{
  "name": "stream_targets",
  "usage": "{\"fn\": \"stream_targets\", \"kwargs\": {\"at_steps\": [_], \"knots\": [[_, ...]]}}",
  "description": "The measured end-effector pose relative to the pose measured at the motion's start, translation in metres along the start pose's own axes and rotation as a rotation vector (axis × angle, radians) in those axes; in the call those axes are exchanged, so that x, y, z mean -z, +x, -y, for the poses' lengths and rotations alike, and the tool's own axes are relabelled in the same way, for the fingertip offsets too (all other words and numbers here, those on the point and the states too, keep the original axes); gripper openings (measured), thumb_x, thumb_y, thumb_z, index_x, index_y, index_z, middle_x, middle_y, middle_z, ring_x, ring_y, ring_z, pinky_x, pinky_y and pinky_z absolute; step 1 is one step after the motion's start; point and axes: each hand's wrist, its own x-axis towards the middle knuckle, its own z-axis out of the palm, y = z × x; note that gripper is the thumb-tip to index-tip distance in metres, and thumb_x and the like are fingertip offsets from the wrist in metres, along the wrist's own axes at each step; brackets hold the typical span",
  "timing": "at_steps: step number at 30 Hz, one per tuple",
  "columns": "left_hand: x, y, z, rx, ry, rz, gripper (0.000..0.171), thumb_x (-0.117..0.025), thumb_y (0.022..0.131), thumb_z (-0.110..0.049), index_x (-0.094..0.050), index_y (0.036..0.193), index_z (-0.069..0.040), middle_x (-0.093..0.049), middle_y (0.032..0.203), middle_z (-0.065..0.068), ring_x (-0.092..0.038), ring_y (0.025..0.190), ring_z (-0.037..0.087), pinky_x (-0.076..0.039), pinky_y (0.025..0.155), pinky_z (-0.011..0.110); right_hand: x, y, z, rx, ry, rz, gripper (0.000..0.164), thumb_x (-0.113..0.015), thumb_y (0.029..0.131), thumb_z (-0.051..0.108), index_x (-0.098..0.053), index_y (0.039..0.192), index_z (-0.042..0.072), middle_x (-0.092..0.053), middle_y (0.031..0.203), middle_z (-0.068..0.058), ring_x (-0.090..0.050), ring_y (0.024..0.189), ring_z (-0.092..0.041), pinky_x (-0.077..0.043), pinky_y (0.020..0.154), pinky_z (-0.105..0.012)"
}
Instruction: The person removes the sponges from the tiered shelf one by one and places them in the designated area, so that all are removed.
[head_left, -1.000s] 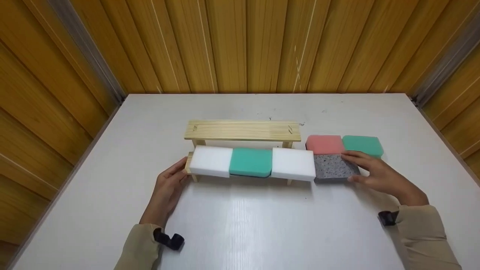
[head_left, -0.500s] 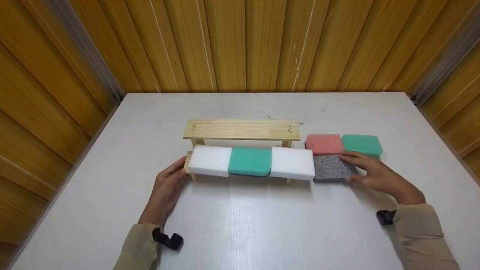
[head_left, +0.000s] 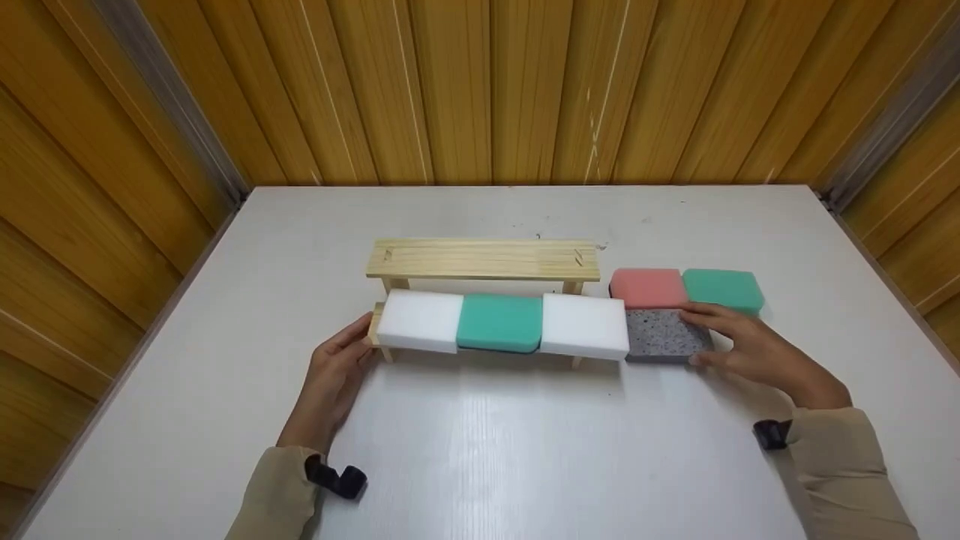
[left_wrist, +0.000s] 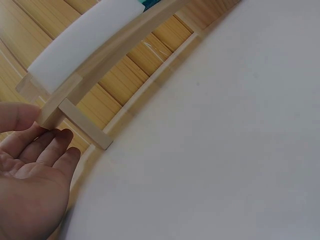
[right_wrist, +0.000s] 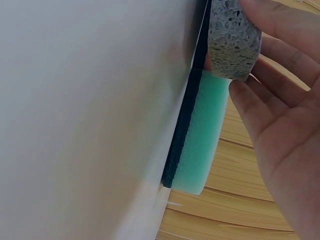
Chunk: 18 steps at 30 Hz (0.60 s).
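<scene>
My right hand (head_left: 754, 352) pinches the gray sponge (head_left: 660, 334) in its fingers (head_left: 716, 320), just beside the right-hand white sponge (head_left: 584, 325), in line with the front stand's (left_wrist: 120, 51) long axis; my left hand (head_left: 336, 373), farther from the gray sponge, pinches that stand's left end.

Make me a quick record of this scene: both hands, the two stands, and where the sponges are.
Left hand: pinches left end of front stand
Right hand: holds grey sponge
On front stand: left white sponge, middle green sponge, right white sponge
Back stand: behind front stand
On table, right side: pink sponge, far green sponge
</scene>
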Motion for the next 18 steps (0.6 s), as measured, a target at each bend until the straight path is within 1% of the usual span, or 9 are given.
{"fn": "stream_targets", "kwargs": {"at_steps": [1, 2, 3, 4, 5, 8, 11, 12, 18], "knots": [[0.0001, 0.0000, 0.0002, -0.001, -0.002, -0.002, 0.049, -0.049, 0.096, 0.002, -0.041, 0.144, -0.001, -0.039, 0.151, 0.010, -0.042, 0.137, 0.021, -0.043, 0.107, 0.024, 0.0004, 0.0000, 0.0002, -0.009, 0.005, 0.009, 0.063, -0.076, 0.078, 0.009, -0.052, 0.134, -0.004, -0.047, 0.140, -0.024, -0.042, 0.128, -0.048, -0.044, 0.104, -0.047], [0.0000, 0.0000, 0.0003, -0.001, 0.000, -0.003, 0.049, -0.049, 0.096, 0.002, -0.041, 0.144, -0.001, -0.039, 0.151, 0.010, -0.042, 0.137, 0.020, -0.043, 0.107, 0.024, 0.0007, 0.0001, 0.0004, -0.018, 0.009, 0.018, 0.063, -0.076, 0.078, 0.009, -0.051, 0.135, -0.004, -0.046, 0.141, -0.024, -0.041, 0.128, -0.049, -0.042, 0.101, -0.057], [0.0000, 0.0000, 0.0004, -0.002, -0.001, -0.004, 0.049, -0.049, 0.096, 0.002, -0.041, 0.143, -0.001, -0.039, 0.151, 0.010, -0.042, 0.137, 0.020, -0.043, 0.107, 0.024, 0.0008, 0.0001, 0.0004, -0.019, 0.011, 0.020, 0.063, -0.076, 0.078, 0.009, -0.051, 0.135, -0.004, -0.046, 0.141, -0.025, -0.041, 0.128, -0.049, -0.040, 0.099, -0.061], [0.0000, 0.0001, 0.0006, -0.002, 0.001, -0.004, 0.049, -0.049, 0.096, 0.002, -0.041, 0.143, -0.001, -0.039, 0.151, 0.010, -0.042, 0.137, 0.020, -0.043, 0.107, 0.024, 0.0009, 0.0002, 0.0004, -0.019, 0.013, 0.021, 0.063, -0.076, 0.078, 0.008, -0.051, 0.135, -0.004, -0.046, 0.141, -0.025, -0.040, 0.128, -0.049, -0.040, 0.099, -0.062], [-0.0001, 0.0001, 0.0007, -0.003, 0.001, -0.006, 0.048, -0.049, 0.096, 0.002, -0.041, 0.143, -0.001, -0.040, 0.151, 0.010, -0.042, 0.137, 0.020, -0.043, 0.107, 0.023, 0.0009, 0.0002, 0.0001, -0.020, 0.010, 0.017, 0.063, -0.076, 0.078, 0.009, -0.051, 0.135, -0.003, -0.046, 0.141, -0.025, -0.041, 0.129, -0.049, -0.041, 0.101, -0.059], [-0.0005, -0.0002, 0.0005, -0.001, 0.000, -0.008, 0.049, -0.048, 0.096, 0.002, -0.041, 0.143, -0.001, -0.040, 0.151, 0.009, -0.042, 0.137, 0.019, -0.043, 0.107, 0.023, 0.0010, 0.0001, -0.0002, -0.019, 0.005, 0.013, 0.062, -0.076, 0.079, 0.008, -0.052, 0.135, -0.002, -0.048, 0.140, -0.025, -0.043, 0.128, -0.048, -0.043, 0.100, -0.057], [-0.0009, -0.0004, 0.0001, -0.001, -0.009, -0.008, 0.049, -0.049, 0.096, 0.002, -0.041, 0.144, -0.001, -0.040, 0.150, 0.009, -0.044, 0.135, 0.018, -0.043, 0.107, 0.023, 0.0021, 0.0002, -0.0004, -0.035, 0.022, 0.025, 0.062, -0.075, 0.080, 0.009, -0.051, 0.135, -0.002, -0.047, 0.140, -0.026, -0.042, 0.128, -0.049, -0.042, 0.102, -0.058], [-0.0011, -0.0004, -0.0001, -0.002, -0.009, -0.005, 0.049, -0.049, 0.095, 0.002, -0.041, 0.144, -0.001, -0.040, 0.150, 0.009, -0.044, 0.135, 0.017, -0.043, 0.107, 0.023, 0.0024, 0.0002, -0.0003, -0.044, 0.032, 0.037, 0.062, -0.075, 0.081, 0.010, -0.051, 0.136, -0.003, -0.046, 0.140, -0.027, -0.041, 0.128, -0.050, -0.039, 0.101, -0.062], [-0.0008, -0.0006, -0.0002, 0.001, -0.005, -0.003, 0.049, -0.051, 0.095, 0.001, -0.041, 0.144, -0.001, -0.040, 0.151, 0.009, -0.046, 0.134, 0.015, -0.043, 0.107, 0.022, 0.0018, 0.0005, 0.0004, -0.080, 0.057, 0.071, 0.062, -0.074, 0.082, 0.010, -0.049, 0.137, -0.003, -0.046, 0.140, -0.028, -0.040, 0.129, -0.050, -0.038, 0.102, -0.062]]}}
